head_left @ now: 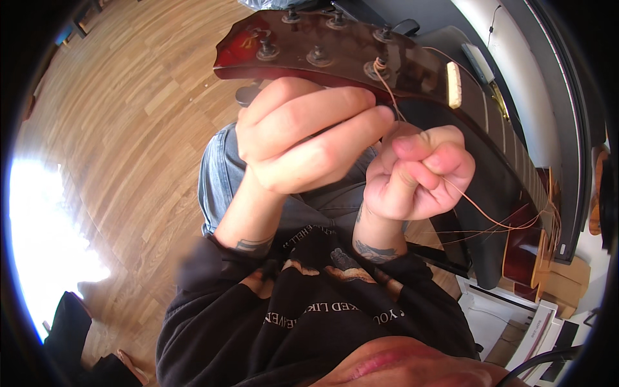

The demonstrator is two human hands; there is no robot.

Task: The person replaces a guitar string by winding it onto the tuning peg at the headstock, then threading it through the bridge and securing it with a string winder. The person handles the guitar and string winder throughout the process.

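A guitar's dark red-brown headstock lies before me, with several metal tuning posts and a pale nut at its right end. A copper-coloured guitar string winds around the post nearest the nut and runs down between my hands. My left hand is closed just below the headstock, its fingertips against the string; its thumb is hidden. Pinched between the thumb and fingers of my right hand is the same string, whose loose length curves away to the right.
Thin loose strings tangle near the guitar's dark red body at the right. My jeans are beneath my hands, above a wooden floor. A white unit stands at lower right, and bright light falls at far left.
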